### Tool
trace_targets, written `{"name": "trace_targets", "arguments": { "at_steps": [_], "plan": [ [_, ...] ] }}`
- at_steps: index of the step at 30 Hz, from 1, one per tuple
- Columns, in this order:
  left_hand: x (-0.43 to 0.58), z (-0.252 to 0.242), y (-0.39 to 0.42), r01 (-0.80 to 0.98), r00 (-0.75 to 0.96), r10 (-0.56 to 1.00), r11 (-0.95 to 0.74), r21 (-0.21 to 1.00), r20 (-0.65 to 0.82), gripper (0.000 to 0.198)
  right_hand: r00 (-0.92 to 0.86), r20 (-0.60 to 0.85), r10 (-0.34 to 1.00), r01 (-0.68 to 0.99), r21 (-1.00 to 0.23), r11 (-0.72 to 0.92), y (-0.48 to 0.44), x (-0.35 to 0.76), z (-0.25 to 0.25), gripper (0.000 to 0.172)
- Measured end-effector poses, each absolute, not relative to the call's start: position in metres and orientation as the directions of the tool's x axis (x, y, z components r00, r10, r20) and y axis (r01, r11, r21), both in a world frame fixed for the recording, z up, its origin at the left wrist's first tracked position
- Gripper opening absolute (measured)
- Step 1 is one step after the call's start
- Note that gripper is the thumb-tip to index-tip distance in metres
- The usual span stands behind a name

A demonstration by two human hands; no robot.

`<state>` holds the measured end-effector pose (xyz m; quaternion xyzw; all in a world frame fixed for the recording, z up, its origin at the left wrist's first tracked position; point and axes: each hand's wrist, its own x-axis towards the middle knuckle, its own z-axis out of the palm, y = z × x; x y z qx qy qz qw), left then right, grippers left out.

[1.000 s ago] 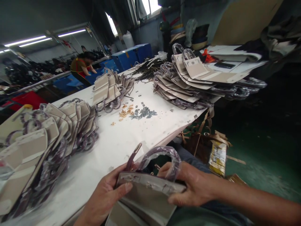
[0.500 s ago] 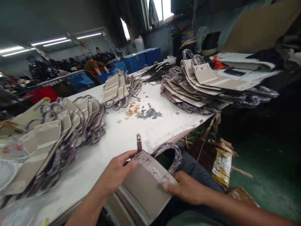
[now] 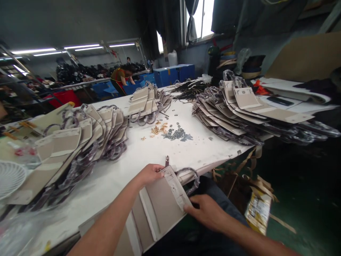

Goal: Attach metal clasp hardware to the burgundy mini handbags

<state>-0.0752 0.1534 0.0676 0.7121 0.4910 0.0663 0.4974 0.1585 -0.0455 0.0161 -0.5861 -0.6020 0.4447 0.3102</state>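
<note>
A flat, beige-lined bag panel [image 3: 162, 199] lies tilted over the table's near edge, with more folded sections below it. My left hand [image 3: 149, 175] grips its upper left corner, thumb on the lining. On the panel's right edge my right hand [image 3: 204, 209] is closed, thumb on top and fingers underneath. A plastic-wrapped loop handle [image 3: 197, 181] sticks out from the panel's upper edge between my hands. Beside my left fingertips stands a short dark strap tab [image 3: 167, 161] with a metal fitting at its end.
Gold-coloured fittings [image 3: 157, 130] and small dark metal plates [image 3: 178, 134] lie mid-table. Stacked bag panels stand left [image 3: 65, 140], at the back [image 3: 141, 99] and right [image 3: 226, 110]. Black strips [image 3: 186, 87] lie behind. A white basket [image 3: 12, 177] sits far left; a person [image 3: 121, 80] bends over blue boxes.
The view has swung left and upward. The panel now lies more spread out, with more of its lower sections showing under my left forearm. Both hands keep their grip.
</note>
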Motion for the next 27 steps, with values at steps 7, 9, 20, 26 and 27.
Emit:
{"name": "trace_targets", "arguments": {
  "at_steps": [7, 9, 20, 26, 27],
  "plan": [
    [-0.073, 0.069, 0.172, 0.678, 0.525, 0.725, -0.041, 0.734, -0.445, 0.046, -0.165, 0.191, 0.968, 0.784, -0.569, 0.246, 0.017, 0.165, 0.066, 0.026],
    [-0.073, 0.07, 0.171, 0.69, 0.517, 0.739, -0.063, 0.721, -0.431, 0.042, -0.25, 0.153, 0.956, 0.825, -0.484, 0.293, 0.043, 0.155, 0.071, 0.026],
    [-0.072, 0.056, 0.1, 0.826, 0.214, 0.968, -0.25, 0.505, 0.129, 0.026, -0.194, 0.103, 0.976, 0.881, -0.419, 0.219, 0.075, 0.131, 0.055, 0.022],
    [-0.074, 0.018, 0.045, 0.83, 0.409, 0.786, -0.531, 0.167, 0.464, 0.041, -0.13, 0.126, 0.983, 0.917, -0.361, 0.168, 0.069, 0.121, 0.052, 0.028],
    [-0.074, 0.014, 0.042, 0.836, 0.421, 0.784, -0.53, 0.139, 0.457, 0.044, -0.13, 0.129, 0.983, 0.926, -0.339, 0.167, 0.067, 0.119, 0.053, 0.031]
  ]
}}
